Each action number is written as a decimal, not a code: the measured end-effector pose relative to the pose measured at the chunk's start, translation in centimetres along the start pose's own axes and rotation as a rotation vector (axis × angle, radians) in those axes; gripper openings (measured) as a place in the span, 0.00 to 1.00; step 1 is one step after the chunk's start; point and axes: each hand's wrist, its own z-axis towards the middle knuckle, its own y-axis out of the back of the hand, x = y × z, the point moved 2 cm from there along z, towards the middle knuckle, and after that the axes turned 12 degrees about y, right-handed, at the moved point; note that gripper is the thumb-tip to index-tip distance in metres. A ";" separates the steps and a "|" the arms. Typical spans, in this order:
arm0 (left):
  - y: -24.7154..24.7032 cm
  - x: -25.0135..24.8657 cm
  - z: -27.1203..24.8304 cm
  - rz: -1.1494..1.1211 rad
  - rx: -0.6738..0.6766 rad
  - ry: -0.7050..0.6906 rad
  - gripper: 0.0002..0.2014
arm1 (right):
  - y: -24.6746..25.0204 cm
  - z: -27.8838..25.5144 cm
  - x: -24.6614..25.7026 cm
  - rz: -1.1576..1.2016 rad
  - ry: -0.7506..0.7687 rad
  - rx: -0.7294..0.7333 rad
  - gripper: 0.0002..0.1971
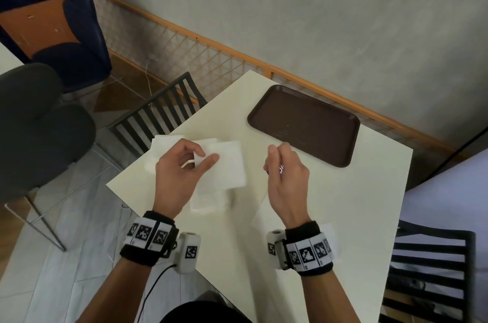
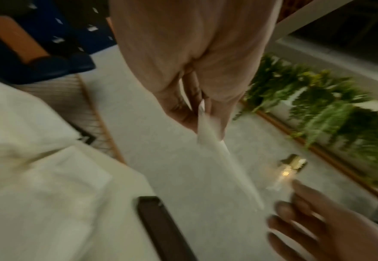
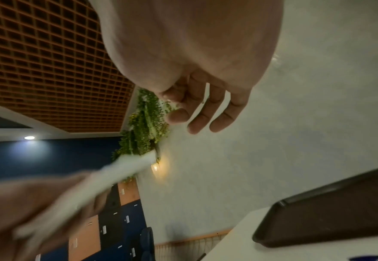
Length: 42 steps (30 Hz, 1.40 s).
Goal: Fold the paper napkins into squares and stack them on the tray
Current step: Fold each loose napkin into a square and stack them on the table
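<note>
A white napkin (image 1: pixel 227 164) is pinched at one edge in the grip of the left hand (image 1: pixel 179 177) and held above the pile of napkins (image 1: pixel 163 145) on the table (image 1: pixel 330 203). The right hand (image 1: pixel 286 177) is empty, with fingers loosely curled, at about 3 o'clock from the held napkin and near its free edge. The brown tray (image 1: pixel 303 124) is seen bare at about 1 o'clock from the napkin, nearer to the right hand, so a fold between both hands is judged to come first.
</note>
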 end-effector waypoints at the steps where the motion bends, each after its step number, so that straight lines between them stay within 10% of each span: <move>1: 0.5 1.7 1.2 0.031 0.012 0.057 0.13 | 0.4 -0.2 -0.7 0.019 -0.047 -0.010 0.19; 7: 1.4 14.0 5.9 0.633 0.192 0.282 0.20 | 1.7 -1.8 -9.0 -0.090 -0.304 0.018 0.15; 10: 1.0 16.3 5.8 0.818 0.202 0.245 0.22 | 1.4 -3.0 -14.8 -0.249 -0.472 0.259 0.11; 14: -0.3 15.1 4.0 0.973 0.123 0.114 0.26 | 0.6 -5.7 -19.0 -0.452 -0.596 0.574 0.29; 20: -4.2 12.8 1.1 0.820 0.251 -0.013 0.21 | 0.3 -6.2 -19.6 -0.298 -0.587 0.370 0.08; 23: -6.1 11.9 0.5 0.654 0.349 -0.041 0.21 | 0.9 -6.0 -17.5 -0.198 -0.486 0.272 0.14; 28: -8.7 8.3 -0.4 0.427 0.508 0.079 0.44 | 3.0 -3.7 -10.0 0.415 -0.307 0.402 0.18; 33: -9.0 2.9 -1.3 0.212 0.544 0.083 0.10 | 4.8 -1.7 -6.2 0.517 -0.307 0.124 0.19; 42: -7.4 -0.8 -1.5 0.096 0.425 -0.096 0.04 | 4.3 -1.9 -4.2 0.630 -0.230 -0.009 0.11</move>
